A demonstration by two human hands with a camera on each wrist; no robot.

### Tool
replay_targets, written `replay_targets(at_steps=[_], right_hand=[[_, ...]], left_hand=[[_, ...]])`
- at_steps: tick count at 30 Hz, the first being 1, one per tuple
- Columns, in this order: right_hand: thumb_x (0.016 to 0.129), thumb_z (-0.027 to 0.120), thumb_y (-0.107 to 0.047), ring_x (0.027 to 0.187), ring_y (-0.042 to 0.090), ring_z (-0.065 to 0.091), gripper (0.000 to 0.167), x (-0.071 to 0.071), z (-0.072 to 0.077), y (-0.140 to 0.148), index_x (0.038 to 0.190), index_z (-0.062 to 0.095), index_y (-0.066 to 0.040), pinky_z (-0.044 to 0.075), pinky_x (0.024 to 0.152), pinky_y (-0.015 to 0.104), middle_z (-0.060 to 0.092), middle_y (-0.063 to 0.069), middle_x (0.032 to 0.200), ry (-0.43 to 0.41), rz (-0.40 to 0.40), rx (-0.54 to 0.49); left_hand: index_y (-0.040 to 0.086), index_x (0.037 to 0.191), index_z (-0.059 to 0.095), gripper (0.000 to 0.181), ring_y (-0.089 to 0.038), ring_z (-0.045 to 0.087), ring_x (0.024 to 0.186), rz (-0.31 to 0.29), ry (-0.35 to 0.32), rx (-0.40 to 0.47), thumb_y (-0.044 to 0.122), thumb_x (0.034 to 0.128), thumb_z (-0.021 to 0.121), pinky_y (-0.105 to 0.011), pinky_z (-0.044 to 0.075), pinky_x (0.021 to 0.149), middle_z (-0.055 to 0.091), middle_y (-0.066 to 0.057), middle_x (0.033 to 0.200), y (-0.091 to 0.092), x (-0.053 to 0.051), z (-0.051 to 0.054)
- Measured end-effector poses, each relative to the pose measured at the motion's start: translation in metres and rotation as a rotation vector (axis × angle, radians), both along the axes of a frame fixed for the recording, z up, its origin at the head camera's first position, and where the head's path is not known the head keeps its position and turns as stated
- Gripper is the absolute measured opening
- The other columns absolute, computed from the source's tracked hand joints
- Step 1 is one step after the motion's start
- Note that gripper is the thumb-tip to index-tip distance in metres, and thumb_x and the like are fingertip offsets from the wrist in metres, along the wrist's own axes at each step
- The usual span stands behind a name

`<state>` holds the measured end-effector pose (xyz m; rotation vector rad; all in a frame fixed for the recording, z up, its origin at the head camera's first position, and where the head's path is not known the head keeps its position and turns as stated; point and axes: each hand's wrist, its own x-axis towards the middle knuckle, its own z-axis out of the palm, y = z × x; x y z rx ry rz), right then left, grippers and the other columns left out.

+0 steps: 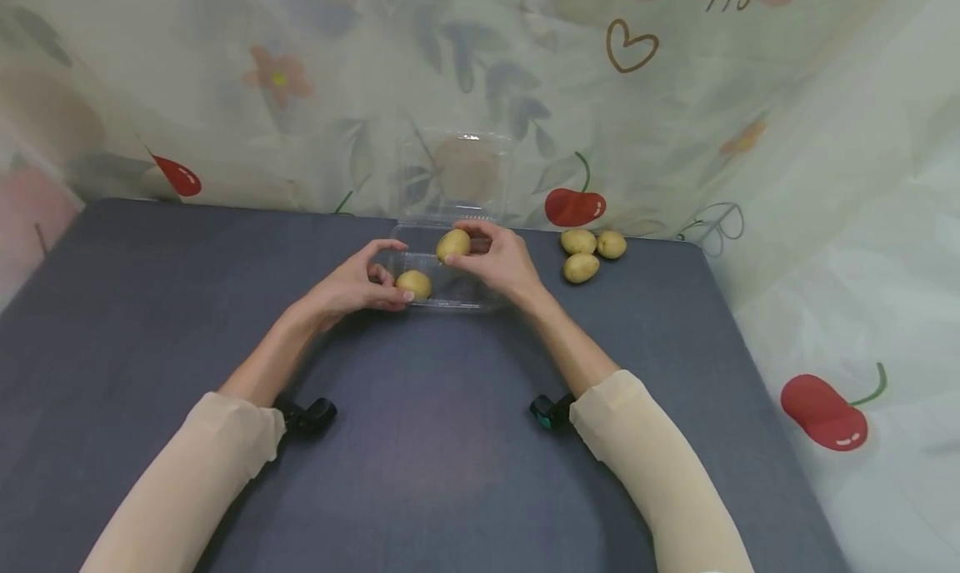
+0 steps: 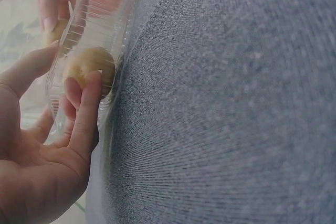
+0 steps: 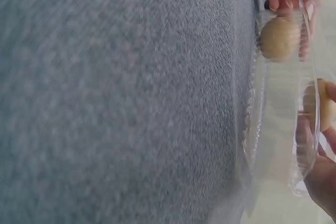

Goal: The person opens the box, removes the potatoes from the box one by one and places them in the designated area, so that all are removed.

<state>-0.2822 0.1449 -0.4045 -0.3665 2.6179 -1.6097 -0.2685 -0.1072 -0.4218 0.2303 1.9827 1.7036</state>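
A clear plastic clamshell box lies on the table with its lid raised at the back. One potato sits in the box's left end, also visible through the wall in the left wrist view. My left hand holds the box by its left end, thumb at the front and index finger toward the back corner. Above the box, my right hand pinches a second potato between thumb and fingers. In the right wrist view this held potato is partly behind the clear wall.
Three more potatoes, among them a front one, lie close together on the dark grey table, right of the box. Behind the table hangs a printed curtain. Both wrists carry a small black camera.
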Motion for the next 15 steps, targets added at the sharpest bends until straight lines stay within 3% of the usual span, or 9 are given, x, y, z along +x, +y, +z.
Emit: replay_targets(at_steps=[7, 15], right_hand=[[0.081, 0.084, -0.020, 0.103, 0.015, 0.070, 0.053, 0.002, 0.004, 0.009, 0.131, 0.065, -0.013, 0.057, 0.080, 0.031, 0.068, 0.002, 0.122, -0.006, -0.043, 0.004], [0.083, 0.082, -0.021, 0.104, 0.015, 0.069, 0.053, 0.006, 0.005, 0.024, 0.133, 0.064, -0.013, 0.057, 0.080, 0.032, 0.067, 0.003, 0.121, -0.015, -0.038, -0.002]], left_hand=[[0.015, 0.151, 0.029, 0.080, -0.029, 0.068, 0.083, 0.005, 0.007, 0.000, 0.003, 0.0876, 0.076, -0.045, 0.057, 0.085, 0.055, -0.012, 0.085, 0.001, 0.000, 0.001], [0.013, 0.151, 0.028, 0.081, -0.026, 0.068, 0.080, 0.005, 0.006, 0.007, 0.002, 0.0867, 0.076, -0.044, 0.058, 0.084, 0.055, -0.012, 0.085, 0.001, 0.000, 0.001]])
